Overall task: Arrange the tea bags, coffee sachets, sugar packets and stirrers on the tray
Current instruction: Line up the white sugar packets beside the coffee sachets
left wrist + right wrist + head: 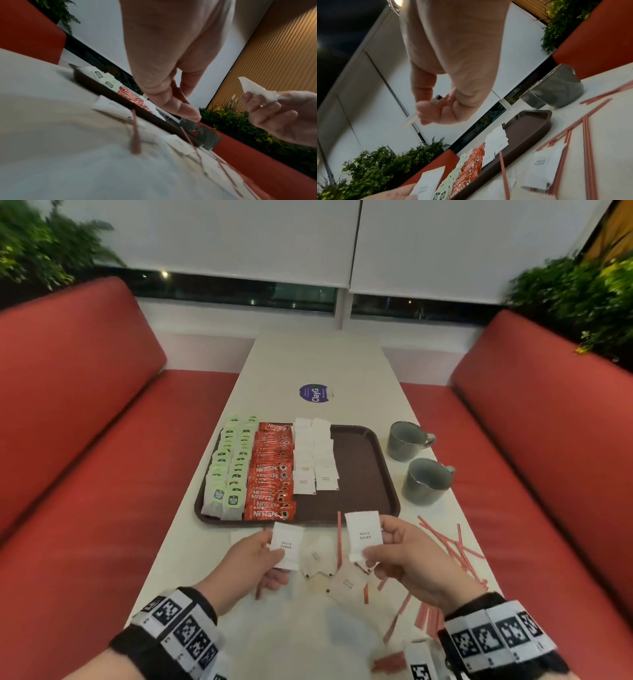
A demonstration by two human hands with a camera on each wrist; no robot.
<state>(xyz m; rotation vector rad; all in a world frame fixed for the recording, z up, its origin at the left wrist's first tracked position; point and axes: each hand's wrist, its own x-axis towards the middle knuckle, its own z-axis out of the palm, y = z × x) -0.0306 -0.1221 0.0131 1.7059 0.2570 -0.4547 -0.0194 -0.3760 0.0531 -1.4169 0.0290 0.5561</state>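
2 white sugar packets were in hand just short of the tray (387, 474): the left hand (253, 563) pinched one sugar packet (286, 546) by its side edge, the right hand (411, 556) pinched the other packet (363, 535) between thumb and fingertips. They looked light, thin and limp, likely to slide on stacked ones, so an edge pinch seemed best. More packets (346, 582) and red stirrers (455, 546) lay loose on the table (318, 364).
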